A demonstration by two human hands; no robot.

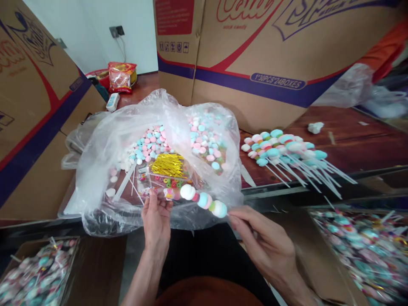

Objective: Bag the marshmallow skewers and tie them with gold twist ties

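My right hand [264,242] pinches the stick end of a candy skewer [204,199], held level over the table edge. White, blue and pink marshmallow-like pieces with small red and green pieces between them are threaded on it. Facing its tip, my left hand [157,221] pinches a small clear printed bag [172,194]; whether the tip is inside it I cannot tell. Behind my hands spreads a large clear plastic sheet [95,182] with loose pastel candies [152,143], coloured candy rings [172,183] and gold twist ties [168,165] on it.
Finished-looking candy skewers [283,148] lie piled at right. Cardboard cartons [223,80] stand behind and at left. Boxes of wrapped skewers [366,250] sit low on both sides. A red snack packet [121,77] lies at the back; an orange sleeve [387,51] shows at far right.
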